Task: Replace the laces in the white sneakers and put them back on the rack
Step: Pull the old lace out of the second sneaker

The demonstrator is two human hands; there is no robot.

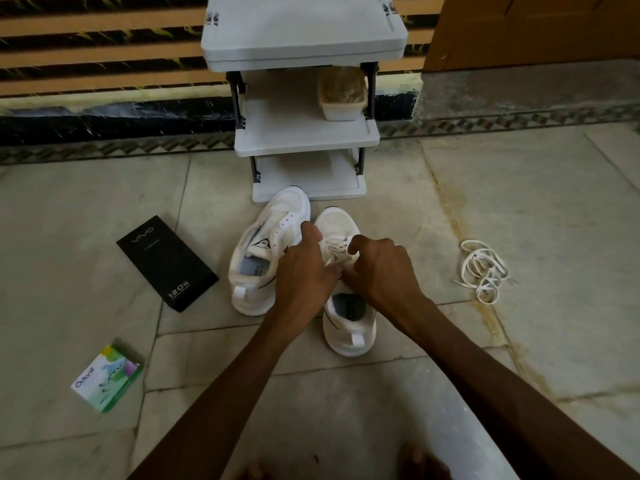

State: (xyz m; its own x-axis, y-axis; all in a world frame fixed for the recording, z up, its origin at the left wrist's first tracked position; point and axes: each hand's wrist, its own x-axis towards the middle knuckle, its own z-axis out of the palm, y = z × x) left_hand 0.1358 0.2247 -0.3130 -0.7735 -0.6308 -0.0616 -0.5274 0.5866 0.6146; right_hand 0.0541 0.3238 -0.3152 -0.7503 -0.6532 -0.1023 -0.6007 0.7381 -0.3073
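Two white sneakers stand on the floor in front of the white rack (304,140). The left sneaker (258,271) has bare eyelets and no lace. The right sneaker (348,323) carries a cream lace (337,252) over its tongue. My left hand (304,268) and my right hand (379,268) meet over that shoe, fingers curled, each pinching the lace. A loose bundle of cream laces (483,270) lies on the floor to the right.
A black phone box (166,263) lies left of the sneakers and a small green and white box (107,379) lies nearer me. A white tub (342,95) sits on the rack's middle shelf. My bare feet (415,460) show at the bottom edge.
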